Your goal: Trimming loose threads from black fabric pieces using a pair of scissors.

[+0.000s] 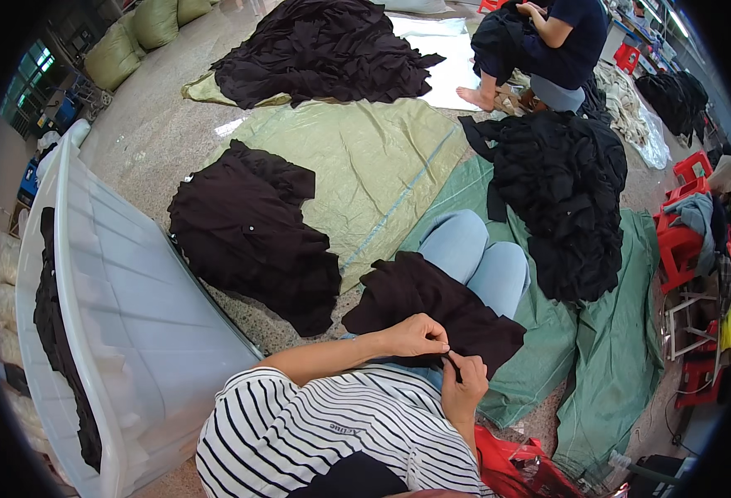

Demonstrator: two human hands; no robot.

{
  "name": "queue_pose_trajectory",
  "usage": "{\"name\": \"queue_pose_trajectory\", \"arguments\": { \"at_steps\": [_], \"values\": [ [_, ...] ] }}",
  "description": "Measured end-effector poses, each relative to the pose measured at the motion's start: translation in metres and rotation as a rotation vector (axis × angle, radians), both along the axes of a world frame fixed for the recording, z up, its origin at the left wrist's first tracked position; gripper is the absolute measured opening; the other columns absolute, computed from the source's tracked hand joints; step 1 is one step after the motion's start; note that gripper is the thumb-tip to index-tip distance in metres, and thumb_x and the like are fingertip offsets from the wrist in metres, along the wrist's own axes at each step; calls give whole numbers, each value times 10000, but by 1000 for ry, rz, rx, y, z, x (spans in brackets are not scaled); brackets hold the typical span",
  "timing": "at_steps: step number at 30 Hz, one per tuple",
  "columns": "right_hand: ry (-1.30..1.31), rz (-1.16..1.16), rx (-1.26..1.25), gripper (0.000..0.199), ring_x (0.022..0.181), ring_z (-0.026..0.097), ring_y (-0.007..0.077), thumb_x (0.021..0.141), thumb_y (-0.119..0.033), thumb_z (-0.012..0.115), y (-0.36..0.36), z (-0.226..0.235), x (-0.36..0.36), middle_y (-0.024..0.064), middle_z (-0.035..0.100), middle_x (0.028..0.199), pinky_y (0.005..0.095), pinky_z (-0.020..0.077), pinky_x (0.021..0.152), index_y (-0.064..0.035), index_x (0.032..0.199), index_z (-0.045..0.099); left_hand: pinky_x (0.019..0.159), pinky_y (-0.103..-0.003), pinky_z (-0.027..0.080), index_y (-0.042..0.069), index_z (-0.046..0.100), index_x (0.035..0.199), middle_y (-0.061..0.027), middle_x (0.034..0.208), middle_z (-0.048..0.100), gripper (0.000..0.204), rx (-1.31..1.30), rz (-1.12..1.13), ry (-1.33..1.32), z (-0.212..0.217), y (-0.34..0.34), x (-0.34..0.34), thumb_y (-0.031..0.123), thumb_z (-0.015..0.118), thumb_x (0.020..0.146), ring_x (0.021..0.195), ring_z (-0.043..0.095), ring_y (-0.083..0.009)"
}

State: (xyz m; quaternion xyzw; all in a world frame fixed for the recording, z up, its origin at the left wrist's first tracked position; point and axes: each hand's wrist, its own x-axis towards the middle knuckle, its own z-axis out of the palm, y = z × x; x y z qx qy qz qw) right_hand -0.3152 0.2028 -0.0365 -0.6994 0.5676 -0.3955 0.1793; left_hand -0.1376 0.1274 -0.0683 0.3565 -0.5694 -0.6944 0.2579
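Across my lap lies a dark brown garment (407,295), bunched in soft folds over my light blue jeans. Thumb and fingertips of my left hand (418,335) are pinched together at the near edge of this cloth. Just to the right and nearer, my right hand (466,379) pinches the same edge, its fingertips almost meeting the left ones. Anything small between the fingertips is too fine to make out. Left of my knees, a loose stack of dark brown garments (253,232) lies partly on a yellowish woven sheet (344,158).
A tall translucent white plastic bin (133,274) with dark cloth inside stands close at my left. Black garments (560,191) are heaped on a green sheet (614,349) at right. Farther off are a big dark cloth pile (324,50), a seated person (573,33) handling dark cloth, and red stools (675,249).
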Motion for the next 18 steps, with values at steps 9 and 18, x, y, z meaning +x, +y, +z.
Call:
{"name": "queue_pose_trajectory", "arguments": {
  "at_steps": [9, 18],
  "values": [
    [-62, 21, 56, 241, 745, 602, 273, 721, 68, 748, 2, -2, 1, 99, 631, 822, 360, 465, 664, -44, 932, 718, 617, -227, 438, -21, 705, 868, 8, 710, 632, 188, -77, 61, -25, -13, 21, 0, 150, 672, 938, 687, 523, -33],
    [-168, 56, 148, 171, 740, 601, 294, 749, 37, 716, 2, -4, 0, 109, 623, 813, 368, 448, 656, -38, 896, 672, 608, -202, 421, -11, 726, 875, 40, 747, 642, 142, 131, 138, -6, -12, 23, 0, 127, 719, 909, 696, 519, -14]
  ]
}}
